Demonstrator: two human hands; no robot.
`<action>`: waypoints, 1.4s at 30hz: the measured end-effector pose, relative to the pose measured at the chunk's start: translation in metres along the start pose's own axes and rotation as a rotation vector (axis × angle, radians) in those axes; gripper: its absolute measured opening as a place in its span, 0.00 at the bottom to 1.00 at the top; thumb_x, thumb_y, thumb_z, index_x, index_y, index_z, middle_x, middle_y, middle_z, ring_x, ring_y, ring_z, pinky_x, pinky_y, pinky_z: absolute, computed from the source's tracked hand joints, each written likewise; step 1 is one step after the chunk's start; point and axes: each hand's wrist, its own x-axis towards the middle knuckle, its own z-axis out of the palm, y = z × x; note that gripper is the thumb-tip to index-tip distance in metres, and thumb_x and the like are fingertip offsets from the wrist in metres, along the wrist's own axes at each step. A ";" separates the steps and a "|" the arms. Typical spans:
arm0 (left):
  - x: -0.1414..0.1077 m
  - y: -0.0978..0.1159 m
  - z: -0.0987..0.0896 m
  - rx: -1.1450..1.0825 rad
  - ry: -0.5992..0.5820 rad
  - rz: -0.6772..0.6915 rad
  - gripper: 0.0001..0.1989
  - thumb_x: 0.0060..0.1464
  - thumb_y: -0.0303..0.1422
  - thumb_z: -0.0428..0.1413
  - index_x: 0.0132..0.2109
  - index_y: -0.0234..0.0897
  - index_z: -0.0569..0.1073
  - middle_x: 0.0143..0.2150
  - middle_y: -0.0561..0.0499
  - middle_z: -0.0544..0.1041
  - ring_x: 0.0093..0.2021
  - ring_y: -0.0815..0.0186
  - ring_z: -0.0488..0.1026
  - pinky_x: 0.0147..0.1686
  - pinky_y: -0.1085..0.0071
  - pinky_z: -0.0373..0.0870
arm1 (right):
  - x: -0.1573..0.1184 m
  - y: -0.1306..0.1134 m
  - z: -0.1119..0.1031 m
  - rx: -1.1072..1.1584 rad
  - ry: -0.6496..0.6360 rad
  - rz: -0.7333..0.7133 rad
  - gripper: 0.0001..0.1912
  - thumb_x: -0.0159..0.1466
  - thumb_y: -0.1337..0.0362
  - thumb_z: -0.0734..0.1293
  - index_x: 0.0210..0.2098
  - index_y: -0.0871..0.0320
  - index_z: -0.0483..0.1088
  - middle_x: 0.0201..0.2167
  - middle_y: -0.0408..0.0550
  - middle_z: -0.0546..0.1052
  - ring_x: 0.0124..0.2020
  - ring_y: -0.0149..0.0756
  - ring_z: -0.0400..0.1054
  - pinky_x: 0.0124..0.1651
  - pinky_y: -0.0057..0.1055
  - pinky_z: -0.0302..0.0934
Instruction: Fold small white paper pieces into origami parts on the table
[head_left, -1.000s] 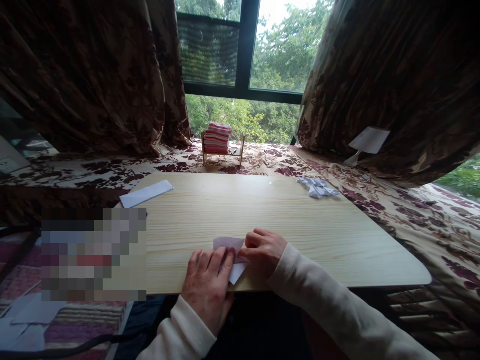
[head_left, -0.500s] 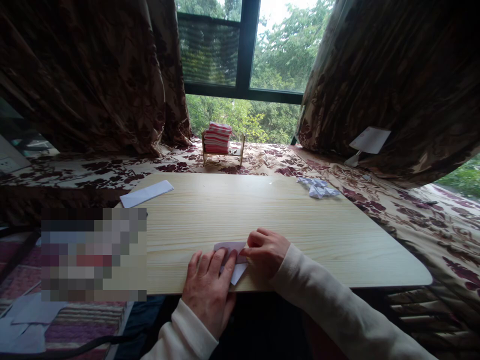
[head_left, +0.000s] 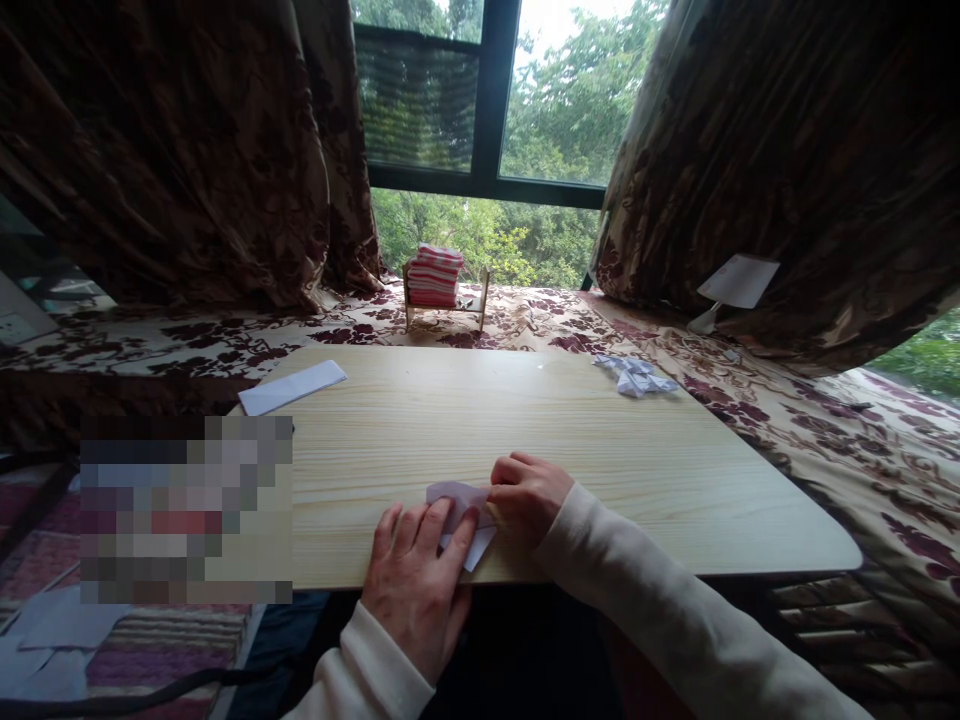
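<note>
Left hand (head_left: pixel 414 572) laid flat on folded paper (head_left: pixel 482 532), fingers apart; right hand (head_left: pixel 531 494) curled at its right edge, pinch hidden
Paper lies on the table (head_left: pixel 600 450) by the near edge; white strip (head_left: pixel 294 387) far left, folded pieces (head_left: pixel 636 377) far right

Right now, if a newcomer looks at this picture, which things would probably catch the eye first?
Probably the small white paper near the front edge of the table, with the left grip spread over it and the right grip at its right side. Next, perhaps, the pile of red-and-white striped cloths on a little stand beyond the table, and the folded white papers at its far right corner.
</note>
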 end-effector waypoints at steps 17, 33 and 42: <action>0.004 0.003 -0.002 0.008 -0.020 -0.054 0.29 0.38 0.34 0.58 0.52 0.35 0.67 0.49 0.43 0.69 0.49 0.54 0.61 0.54 0.52 0.49 | 0.012 -0.010 -0.014 0.240 -0.043 0.117 0.18 0.54 0.73 0.58 0.39 0.56 0.73 0.30 0.49 0.72 0.30 0.34 0.63 0.33 0.30 0.60; 0.002 0.002 0.001 0.006 -0.010 -0.053 0.29 0.39 0.30 0.55 0.53 0.37 0.66 0.49 0.43 0.69 0.50 0.54 0.60 0.54 0.51 0.47 | 0.028 -0.027 -0.020 -0.025 -0.208 0.252 0.05 0.53 0.65 0.66 0.29 0.55 0.73 0.28 0.44 0.74 0.31 0.34 0.65 0.28 0.27 0.55; 0.003 0.001 -0.001 0.003 -0.016 -0.056 0.27 0.38 0.28 0.53 0.50 0.37 0.67 0.47 0.43 0.68 0.49 0.55 0.61 0.54 0.51 0.48 | 0.041 -0.036 -0.013 -0.266 -0.243 0.182 0.07 0.56 0.66 0.62 0.25 0.59 0.71 0.27 0.47 0.73 0.31 0.36 0.64 0.28 0.29 0.53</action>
